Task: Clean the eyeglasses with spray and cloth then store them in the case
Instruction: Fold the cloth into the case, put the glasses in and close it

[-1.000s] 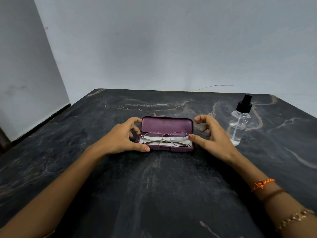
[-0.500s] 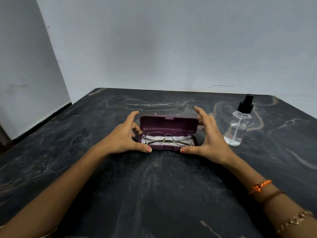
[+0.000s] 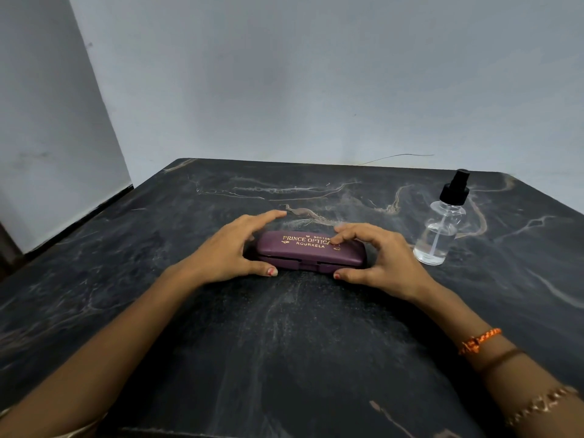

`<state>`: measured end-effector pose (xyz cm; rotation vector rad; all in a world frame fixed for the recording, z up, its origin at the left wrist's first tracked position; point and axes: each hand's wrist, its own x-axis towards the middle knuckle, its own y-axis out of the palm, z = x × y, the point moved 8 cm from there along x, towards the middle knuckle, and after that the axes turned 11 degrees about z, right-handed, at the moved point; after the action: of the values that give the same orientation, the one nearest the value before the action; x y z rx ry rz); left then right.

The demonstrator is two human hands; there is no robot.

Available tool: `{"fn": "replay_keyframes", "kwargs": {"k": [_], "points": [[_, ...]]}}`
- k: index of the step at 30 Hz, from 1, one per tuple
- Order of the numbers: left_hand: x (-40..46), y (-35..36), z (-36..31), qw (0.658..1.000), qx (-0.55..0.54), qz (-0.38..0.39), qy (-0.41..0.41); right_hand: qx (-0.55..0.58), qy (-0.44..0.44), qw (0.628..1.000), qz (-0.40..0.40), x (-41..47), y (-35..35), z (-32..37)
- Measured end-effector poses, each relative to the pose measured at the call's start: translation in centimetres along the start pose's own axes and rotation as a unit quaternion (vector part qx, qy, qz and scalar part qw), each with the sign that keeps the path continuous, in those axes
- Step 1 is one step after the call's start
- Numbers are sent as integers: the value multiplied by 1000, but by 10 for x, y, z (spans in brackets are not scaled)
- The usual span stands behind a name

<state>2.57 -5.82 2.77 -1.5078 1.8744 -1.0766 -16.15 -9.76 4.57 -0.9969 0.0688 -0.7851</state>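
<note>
Case [image 3: 311,252] lying flat near the middle of the bench [image 3: 284,358], lid down, gold lettering facing up, front seam showing only a thin dark line. Eyeglasses out of sight, presumably shut inside. Left hand [image 3: 234,251] cupped round the left end of the case, thumb at the front lower edge, fingers curved over the back. Right hand [image 3: 376,257] gripping the right end, fingertips curled onto the lid over the last letters, thumb at the front edge. Spray bottle [image 3: 444,226] standing upright to the right, well apart from the case, just beyond the right hand.

Possible trouble from here: lid perhaps not fully latched, since the seam is not clearly sealed, so letting go too soon could let it spring back up. Pressing harder on one end could pinch a temple or a fold of cloth in the seam. Right hand drawn back carelessly could knock the bottle over.

Against half a second ago: lid then upright with glasses and white cloth visible in the tray, now folded down; right fingers then at the lid's edge, now on top of it.
</note>
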Motion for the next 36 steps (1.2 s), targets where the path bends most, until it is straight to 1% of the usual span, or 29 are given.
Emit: {"fn": "replay_keyframes", "kwargs": {"k": [3, 5, 11, 17, 25, 32, 34, 36], "points": [[-1, -2, -13, 998, -1, -20, 58, 8, 3, 1000, 13, 0, 1, -2], [-2, -4, -19, 996, -14, -42, 80, 1, -1, 1000, 10, 0, 1, -1], [-3, -7, -21, 992, 0, -89, 85, 4, -7, 1000, 9, -1, 0, 0], [-4, -6, -31, 991, 22, -83, 103, -25, -18, 1000, 5, -3, -1, 4], [-5, -3, -32, 991, 52, -61, 107, -134, -32, 990, 38, -2, 6, 10], [-4, -2, -33, 988, 86, -58, 117, -269, -96, 957, 53, -3, 16, 22], [-4, -1, -34, 985, 107, -57, 122, -289, -116, 949, 49, -4, 18, 26], [-5, 0, -35, 984, 116, -59, 123, -288, -116, 949, 49, -5, 18, 25]]}}
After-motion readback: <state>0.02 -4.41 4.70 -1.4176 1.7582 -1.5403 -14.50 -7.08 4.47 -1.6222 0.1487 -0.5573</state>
